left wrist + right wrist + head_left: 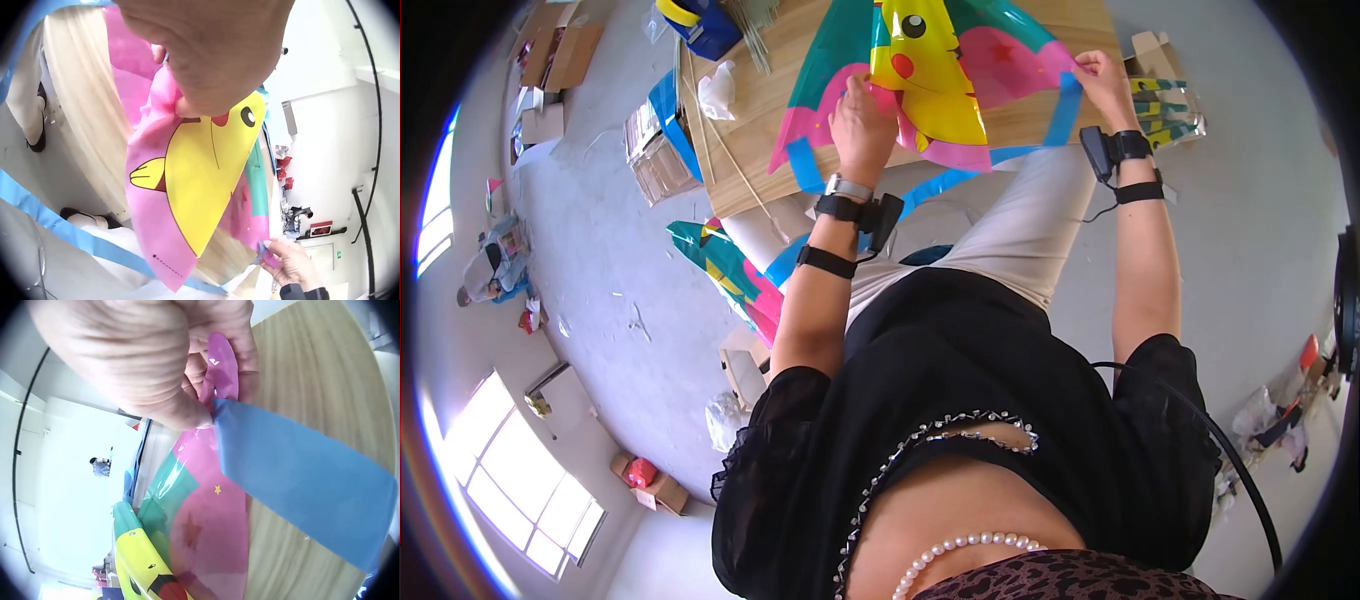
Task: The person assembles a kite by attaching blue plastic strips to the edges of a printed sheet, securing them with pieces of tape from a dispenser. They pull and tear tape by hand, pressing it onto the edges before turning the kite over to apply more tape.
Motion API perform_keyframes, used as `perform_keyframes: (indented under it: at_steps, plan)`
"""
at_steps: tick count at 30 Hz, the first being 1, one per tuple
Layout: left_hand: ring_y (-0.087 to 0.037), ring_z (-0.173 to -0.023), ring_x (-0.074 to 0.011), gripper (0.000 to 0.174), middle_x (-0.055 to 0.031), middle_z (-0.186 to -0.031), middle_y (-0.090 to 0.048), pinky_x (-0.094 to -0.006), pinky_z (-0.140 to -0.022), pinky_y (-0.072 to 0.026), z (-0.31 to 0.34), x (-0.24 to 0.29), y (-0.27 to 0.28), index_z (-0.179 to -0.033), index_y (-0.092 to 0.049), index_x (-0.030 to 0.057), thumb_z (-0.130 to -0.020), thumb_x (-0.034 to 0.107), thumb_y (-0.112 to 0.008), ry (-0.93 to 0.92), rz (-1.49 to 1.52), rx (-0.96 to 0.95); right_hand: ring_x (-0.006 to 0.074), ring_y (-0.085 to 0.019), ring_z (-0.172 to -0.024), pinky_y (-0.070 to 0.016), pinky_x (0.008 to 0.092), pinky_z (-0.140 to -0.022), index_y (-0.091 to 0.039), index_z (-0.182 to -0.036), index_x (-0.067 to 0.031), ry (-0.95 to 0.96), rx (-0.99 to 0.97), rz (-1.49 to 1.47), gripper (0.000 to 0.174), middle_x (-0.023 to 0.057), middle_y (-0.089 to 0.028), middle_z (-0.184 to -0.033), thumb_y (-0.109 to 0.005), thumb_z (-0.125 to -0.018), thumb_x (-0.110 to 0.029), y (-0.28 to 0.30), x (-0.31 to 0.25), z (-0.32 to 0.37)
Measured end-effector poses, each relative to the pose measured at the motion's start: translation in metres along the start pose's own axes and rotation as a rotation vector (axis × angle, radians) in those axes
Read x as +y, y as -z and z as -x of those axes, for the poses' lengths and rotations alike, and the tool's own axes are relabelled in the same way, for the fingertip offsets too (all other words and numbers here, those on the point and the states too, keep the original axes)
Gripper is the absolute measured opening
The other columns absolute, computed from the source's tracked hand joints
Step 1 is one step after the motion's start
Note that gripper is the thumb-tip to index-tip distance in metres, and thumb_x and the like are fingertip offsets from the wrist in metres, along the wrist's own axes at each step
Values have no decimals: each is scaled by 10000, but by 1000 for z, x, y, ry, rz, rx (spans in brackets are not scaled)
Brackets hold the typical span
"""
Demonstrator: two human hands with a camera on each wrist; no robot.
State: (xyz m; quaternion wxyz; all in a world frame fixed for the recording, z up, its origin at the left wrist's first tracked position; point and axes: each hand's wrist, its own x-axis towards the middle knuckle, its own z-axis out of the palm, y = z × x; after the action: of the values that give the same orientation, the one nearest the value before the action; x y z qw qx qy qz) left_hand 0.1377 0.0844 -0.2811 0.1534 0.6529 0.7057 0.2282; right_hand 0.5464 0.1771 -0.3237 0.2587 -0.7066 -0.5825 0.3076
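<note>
A thin plastic kite [930, 80] in teal, pink and yellow, printed with a cartoon face, spreads over the wooden table [745, 150]. My left hand [865, 125] pinches its pink film left of the yellow figure; in the left wrist view the film is bunched at the fingertips. At the opposite wing my right hand [1105, 88] holds the pink tip between thumb and fingers, and a pink end [222, 365] sticks up past them. Blue ribbon [306, 481] hangs from that tip. Another blue strip [803, 165] hangs from the left wing.
Beside my left leg lies another printed kite [730, 275]. Thin sticks [735, 165], a white plastic bag [717, 92] and a blue bag [700, 28] are on the table's left. Printed packets [1168, 110] stand beyond its right edge; cardboard boxes [658, 150] sit left.
</note>
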Motion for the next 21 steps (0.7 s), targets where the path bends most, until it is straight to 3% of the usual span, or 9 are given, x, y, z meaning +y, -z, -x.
perform_keyframes:
  at_steps: [3,4,10,13,17,21]
  plan:
    - [-702,-833,-344,444,-124,-896,-710,-465,-734,-548,-8,-19,16,-1224,-596,90,-824,188,-761,135,244,-21,172,-721,-891,-562,306,-810,-709,-1094,-49,31,1,-42,255,67,-759,-966,-744,-883,-188,1,-8,6]
    - [-702,-833,-344,444,-124,-896,-710,-465,-734,-548,-11,-29,23,-1224,-596,90,-824,188,-761,135,237,-22,172,-721,-890,-562,306,-813,-708,-1096,-52,24,8,-3,252,66,-758,-966,-744,-884,-185,4,-12,8]
    - [-694,-957,-337,402,-132,-1035,-721,-450,-846,-526,-46,-94,83,-1225,-615,100,-848,181,-727,207,-11,116,175,-723,-894,-563,312,-828,-706,-1093,-62,55,60,29,245,67,-757,-970,-744,-889,-191,7,15,-6]
    - [-659,-1096,-331,388,-118,-1117,-721,-463,-970,-460,-62,-110,87,-1229,-626,110,-853,169,-702,57,-210,289,184,-733,-912,-567,314,-836,-705,-1090,-61,104,87,44,235,76,-758,-975,-737,-893,-185,11,26,-12]
    - [-660,-1114,-326,399,-121,-1143,-723,-502,-977,-449,-73,-129,87,-1244,-630,124,-857,193,-697,59,-333,317,184,-730,-894,-574,314,-816,-699,-1084,-43,126,177,93,227,83,-752,-968,-737,-894,-161,11,28,-11]
    - [-660,-1139,-329,408,-119,-1150,-725,-484,-986,-453,-78,-137,82,-1247,-633,122,-853,204,-697,135,-301,263,159,-718,-901,-572,302,-798,-690,-1099,-37,142,212,13,229,81,-747,-986,-737,-905,-149,11,58,-31]
